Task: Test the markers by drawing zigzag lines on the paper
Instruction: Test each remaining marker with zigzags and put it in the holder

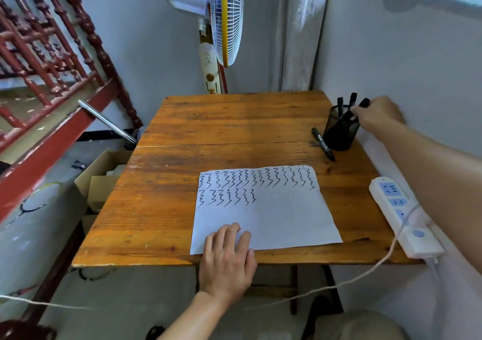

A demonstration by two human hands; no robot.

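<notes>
While the paper (pixel 273 222) is pinned under the flat left hand (pixel 227 258), a marker (pixel 363 102) in the holder (pixel 339 136) is pinched by the right hand (pixel 378 116); withdrawal and uncapping seem needed next.

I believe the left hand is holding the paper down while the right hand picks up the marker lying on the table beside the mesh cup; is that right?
Not quite: in the head view the right hand grips a standing marker in the mesh cup; the loose marker on the table beside it lies untouched. The left hand does rest flat on the paper.
</notes>
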